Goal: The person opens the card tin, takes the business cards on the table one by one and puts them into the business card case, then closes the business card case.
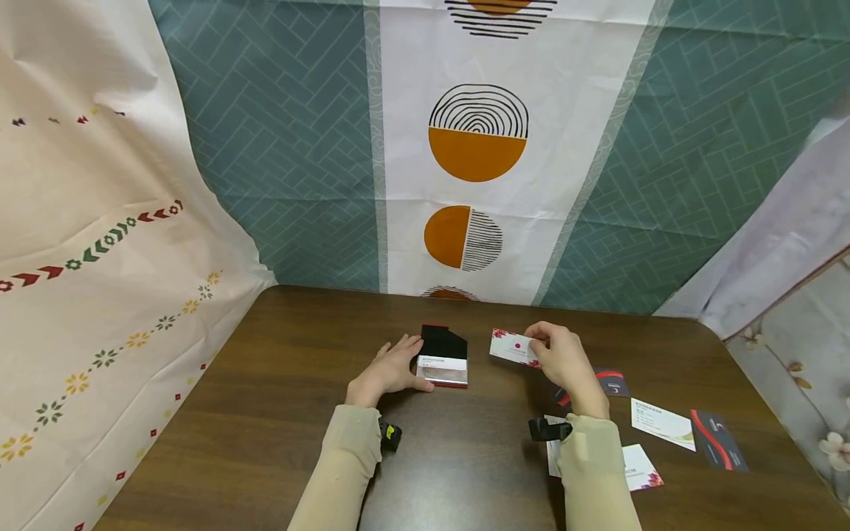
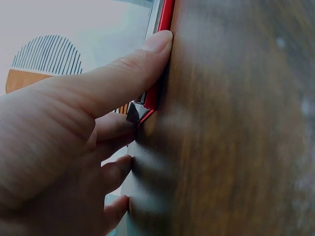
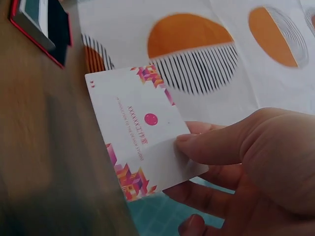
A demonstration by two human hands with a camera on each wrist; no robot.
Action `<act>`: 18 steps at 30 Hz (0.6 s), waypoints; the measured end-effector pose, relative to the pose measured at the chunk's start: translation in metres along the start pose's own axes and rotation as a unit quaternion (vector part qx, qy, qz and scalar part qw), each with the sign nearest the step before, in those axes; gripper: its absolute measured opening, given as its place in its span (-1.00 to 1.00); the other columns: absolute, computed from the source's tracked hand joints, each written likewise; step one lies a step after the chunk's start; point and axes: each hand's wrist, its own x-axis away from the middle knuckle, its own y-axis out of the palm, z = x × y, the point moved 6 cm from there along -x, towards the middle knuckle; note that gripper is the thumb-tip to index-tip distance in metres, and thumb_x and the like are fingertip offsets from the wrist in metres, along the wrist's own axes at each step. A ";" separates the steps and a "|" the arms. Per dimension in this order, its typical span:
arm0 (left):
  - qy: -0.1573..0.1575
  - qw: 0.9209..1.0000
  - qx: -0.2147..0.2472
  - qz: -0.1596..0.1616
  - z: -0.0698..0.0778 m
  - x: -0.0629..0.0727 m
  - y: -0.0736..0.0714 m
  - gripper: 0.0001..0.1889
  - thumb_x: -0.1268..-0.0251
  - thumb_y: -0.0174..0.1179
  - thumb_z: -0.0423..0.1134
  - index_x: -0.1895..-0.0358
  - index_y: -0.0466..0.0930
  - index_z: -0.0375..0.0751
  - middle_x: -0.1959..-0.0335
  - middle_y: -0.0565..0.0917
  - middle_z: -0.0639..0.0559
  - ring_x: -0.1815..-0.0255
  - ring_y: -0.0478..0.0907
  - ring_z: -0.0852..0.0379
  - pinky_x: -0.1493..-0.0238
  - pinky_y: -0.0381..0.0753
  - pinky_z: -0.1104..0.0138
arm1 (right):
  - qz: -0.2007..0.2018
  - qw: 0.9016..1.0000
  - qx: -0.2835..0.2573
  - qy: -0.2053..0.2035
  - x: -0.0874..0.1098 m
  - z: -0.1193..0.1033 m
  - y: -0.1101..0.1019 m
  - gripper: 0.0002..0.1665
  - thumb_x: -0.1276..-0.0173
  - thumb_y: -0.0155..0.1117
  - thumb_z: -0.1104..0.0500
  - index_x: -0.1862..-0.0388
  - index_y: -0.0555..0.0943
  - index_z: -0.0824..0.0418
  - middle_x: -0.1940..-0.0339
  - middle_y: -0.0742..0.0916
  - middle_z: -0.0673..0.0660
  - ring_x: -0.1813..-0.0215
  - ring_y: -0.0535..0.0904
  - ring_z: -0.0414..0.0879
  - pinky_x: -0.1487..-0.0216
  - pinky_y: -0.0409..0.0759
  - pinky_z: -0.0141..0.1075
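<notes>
Pinching a white rectangular paper card with pink-patterned corners [image 1: 510,346] by its right end, perhaps keeping print visible, the right hand [image 1: 561,358] is right of a red-edged black case [image 1: 443,344] the left hand [image 1: 390,366], fingers spread, seemingly steadies.

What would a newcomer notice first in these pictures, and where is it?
Probably the orange and striped circles on the hanging cloth behind the table. Next may come the white card with colourful corners, pinched in the right hand. Then the black case with red edges, held by the left hand, left of that card in the head view.
</notes>
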 end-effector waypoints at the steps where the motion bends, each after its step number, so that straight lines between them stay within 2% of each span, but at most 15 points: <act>1: -0.001 1.000 0.000 0.000 0.000 0.000 0.000 0.02 -0.01 0.48 0.08 -0.50 0.17 -0.28 -0.52 0.16 -0.10 -0.56 -0.08 -0.08 -0.48 -0.18 -0.04 | -0.004 1.000 -0.002 -0.006 -0.001 -0.004 0.004 -0.85 -0.38 0.17 0.36 0.15 0.65 0.27 0.29 0.69 0.13 0.30 0.49 0.00 0.26 0.43 -0.19; 11: 0.000 1.000 -0.002 -0.001 0.000 -0.002 0.002 0.02 -0.01 0.47 0.09 -0.50 0.17 -0.27 -0.52 0.16 -0.10 -0.56 -0.08 -0.07 -0.49 -0.19 -0.04 | -0.027 0.999 -0.017 -0.031 -0.014 -0.024 0.029 -0.85 -0.37 0.19 0.37 0.17 0.67 0.25 0.27 0.70 0.11 0.25 0.51 0.02 0.15 0.51 -0.11; 18: 0.004 1.000 -0.008 -0.003 0.001 -0.001 0.000 0.02 -0.02 0.47 0.10 -0.50 0.17 -0.29 -0.53 0.16 -0.10 -0.56 -0.09 -0.09 -0.48 -0.18 -0.05 | -0.041 0.997 -0.038 -0.045 -0.022 -0.039 0.045 -0.85 -0.36 0.20 0.36 0.17 0.67 0.24 0.29 0.70 0.09 0.26 0.51 0.00 0.20 0.50 -0.16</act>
